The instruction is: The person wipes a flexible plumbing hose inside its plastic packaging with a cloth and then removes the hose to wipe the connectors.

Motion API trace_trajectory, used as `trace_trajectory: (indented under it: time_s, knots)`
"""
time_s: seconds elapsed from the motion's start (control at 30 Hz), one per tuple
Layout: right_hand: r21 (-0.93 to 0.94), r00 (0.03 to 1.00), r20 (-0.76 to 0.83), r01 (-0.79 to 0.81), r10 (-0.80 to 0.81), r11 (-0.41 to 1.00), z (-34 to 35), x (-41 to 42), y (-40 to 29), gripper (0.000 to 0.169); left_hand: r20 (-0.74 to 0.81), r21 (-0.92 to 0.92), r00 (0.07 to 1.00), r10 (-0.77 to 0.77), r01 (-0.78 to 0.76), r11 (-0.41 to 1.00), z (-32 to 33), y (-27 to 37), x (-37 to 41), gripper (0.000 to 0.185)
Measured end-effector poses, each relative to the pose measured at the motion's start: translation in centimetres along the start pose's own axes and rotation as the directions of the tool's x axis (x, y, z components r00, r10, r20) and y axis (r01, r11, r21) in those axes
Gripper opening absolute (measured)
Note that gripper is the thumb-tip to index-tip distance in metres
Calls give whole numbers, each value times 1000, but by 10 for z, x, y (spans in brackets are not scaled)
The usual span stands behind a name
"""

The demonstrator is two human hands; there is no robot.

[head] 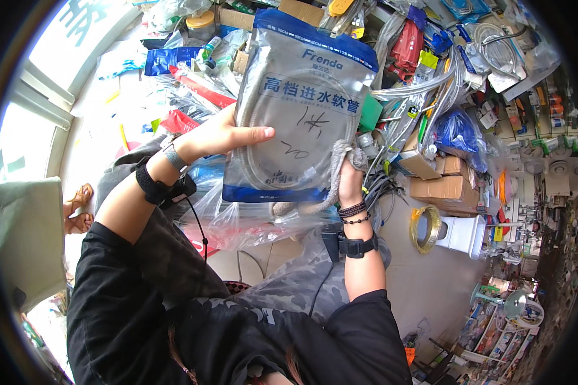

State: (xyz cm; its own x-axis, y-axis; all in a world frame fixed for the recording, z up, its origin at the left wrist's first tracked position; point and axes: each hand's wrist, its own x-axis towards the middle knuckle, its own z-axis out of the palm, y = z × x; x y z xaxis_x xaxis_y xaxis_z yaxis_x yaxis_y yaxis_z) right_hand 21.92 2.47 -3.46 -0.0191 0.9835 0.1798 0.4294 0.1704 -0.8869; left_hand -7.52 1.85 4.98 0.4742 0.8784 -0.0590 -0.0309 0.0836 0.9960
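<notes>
A clear plastic bag with blue bands is held up in front of me, tilted a little. Inside it lies a coiled hose, and the front bears print and handwritten marks. My left hand grips the bag's left edge, thumb on the front and fingers hidden behind. At the lower right corner, my right hand is closed around a bunched grey cloth, which touches the bag's front. Part of the cloth hangs below the bag's lower edge. Whether my right fingers also hold the bag is hidden.
Packaged goods and clear bags crowd the surface ahead. To the right are bundled hoses, cardboard boxes, a yellow coil and a white toilet-shaped fixture. Another person's sandalled feet show at left.
</notes>
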Motion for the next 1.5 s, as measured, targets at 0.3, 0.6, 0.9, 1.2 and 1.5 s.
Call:
trace_trajectory:
  time_s: [0.3,0.6,0.9,1.2,1.5]
  knots:
    - [310,951,309,-120,19,943,-12,7,-27,49,-114,-81,993,-34,25,996,-10,-7,-3,59]
    - [-16,992,63,109,-107,994,11,5,-82,49,51,118,994,94,-100,988,1,-4,-5,58]
    - [105,996,-90,-8,18,994,4,5,-40,22,47,15,998,45,-46,999,1,-4,-6,59]
    - [153,914,242,297,-327,943,0,12,-45,78,-44,-67,986,-162,158,985,-9,-2,-5,61]
    - [80,989,-98,117,-109,990,7,16,-44,41,202,75,979,-37,22,997,12,2,-4,62]
